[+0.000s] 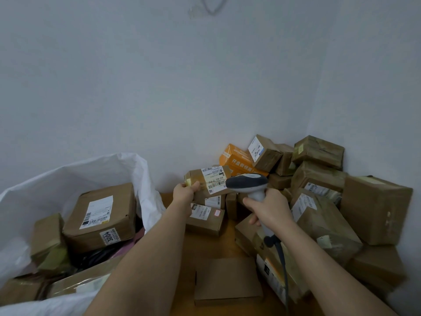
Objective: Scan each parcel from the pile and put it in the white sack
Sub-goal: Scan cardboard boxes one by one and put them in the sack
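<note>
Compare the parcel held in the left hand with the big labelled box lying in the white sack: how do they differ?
The held parcel is small and raised in the air, gripped at one end by the left hand; the big box lies at rest in the white sack. The scanner in the right hand sits next to the parcel's label, away from the box. Both are brown cardboard with white barcode labels.

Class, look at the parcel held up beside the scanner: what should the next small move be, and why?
Probably swing the parcel left and drop it into the white sack. The left hand grips it with its label facing the scanner held in the right hand, so the scan seems underway, and the open sack, already holding boxes, sits just left.
</note>
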